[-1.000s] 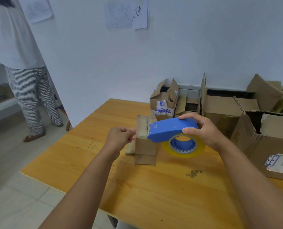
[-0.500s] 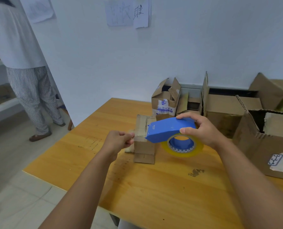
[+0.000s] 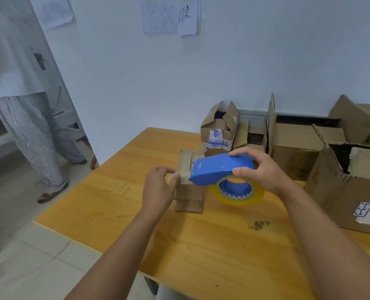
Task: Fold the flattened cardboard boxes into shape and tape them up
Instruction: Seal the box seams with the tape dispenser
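Taping a small cardboard box at mid-frame on the bench.
Right hand grips the blue tape dispenser over the box; left hand seems to pinch the tape end, though it's unclear. Best to press the end flat, then draw straight.

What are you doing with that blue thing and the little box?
A person is taping up a small brown cardboard box on the yellow wooden table. The right hand grips a blue tape dispenser with a yellowish tape roll, its front end at the box's top. The left hand touches the box's left side by the tape end. More open cardboard boxes stand behind.
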